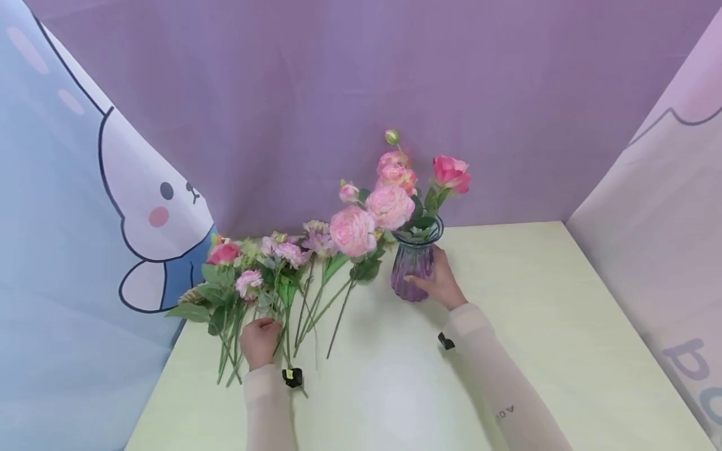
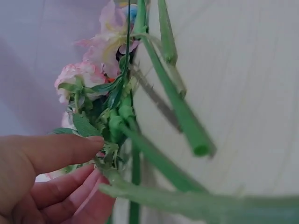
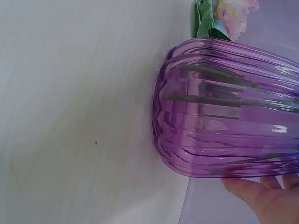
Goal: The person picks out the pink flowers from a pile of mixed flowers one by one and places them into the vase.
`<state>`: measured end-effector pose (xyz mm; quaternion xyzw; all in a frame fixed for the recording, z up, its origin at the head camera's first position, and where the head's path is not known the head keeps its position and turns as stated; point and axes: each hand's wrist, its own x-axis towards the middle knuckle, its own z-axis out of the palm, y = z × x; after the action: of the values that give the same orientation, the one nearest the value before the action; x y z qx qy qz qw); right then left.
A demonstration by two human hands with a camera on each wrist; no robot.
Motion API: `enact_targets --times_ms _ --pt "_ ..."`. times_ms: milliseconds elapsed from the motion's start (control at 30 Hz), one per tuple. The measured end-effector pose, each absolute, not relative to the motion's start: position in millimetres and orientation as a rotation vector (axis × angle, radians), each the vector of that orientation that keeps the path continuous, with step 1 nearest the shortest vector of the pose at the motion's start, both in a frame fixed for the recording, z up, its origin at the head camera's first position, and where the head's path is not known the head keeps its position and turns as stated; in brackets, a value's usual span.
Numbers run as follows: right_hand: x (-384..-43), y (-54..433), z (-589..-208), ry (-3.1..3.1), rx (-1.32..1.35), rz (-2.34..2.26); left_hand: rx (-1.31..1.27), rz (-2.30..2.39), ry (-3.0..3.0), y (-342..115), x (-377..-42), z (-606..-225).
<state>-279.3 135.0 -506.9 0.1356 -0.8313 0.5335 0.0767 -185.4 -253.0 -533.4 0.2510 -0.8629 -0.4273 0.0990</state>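
At the right of the head view stands a purple ribbed glass vase (image 1: 414,269) with a dark rim, holding pink flowers and a coral-pink one (image 1: 451,174). My right hand (image 1: 441,282) grips the vase from its right side, thumb across the front. Stems show through the glass (image 3: 210,100) in the right wrist view. My left hand (image 1: 261,341) is at the pile of loose artificial flowers on the left. Between its thumb and fingers it pinches a pale green flower stem (image 2: 154,198). The blossom on that stem cannot be told apart from the bunch.
Loose flowers with pink blossoms (image 1: 290,255) and a red-pink one (image 1: 224,253) lie along the left of the pale table (image 1: 524,326), stems toward me. Large light pink blossoms (image 1: 353,232) lean left of the vase. A purple cloth (image 1: 282,113) hangs behind, printed cloths at both sides.
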Motion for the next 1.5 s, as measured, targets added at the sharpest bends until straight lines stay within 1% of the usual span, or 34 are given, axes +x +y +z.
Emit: enact_targets --times_ms 300,467,933,1267,1500 --pt "-280 135 -506 -2.495 0.400 1.601 0.771 -1.505 -2.485 -264 -188 -540" --pt "-278 135 -505 -2.500 0.382 1.617 0.781 -1.559 -2.474 -264 -189 -539" --pt "-280 136 -505 -2.486 0.423 1.580 0.793 -1.430 -2.519 -260 -180 -523" --pt "-280 136 -506 -2.453 0.447 1.582 0.684 -1.197 -2.462 -255 -172 -507" --pt "-281 136 -506 -2.453 0.447 1.587 0.637 -1.246 -2.331 -245 -173 -491"
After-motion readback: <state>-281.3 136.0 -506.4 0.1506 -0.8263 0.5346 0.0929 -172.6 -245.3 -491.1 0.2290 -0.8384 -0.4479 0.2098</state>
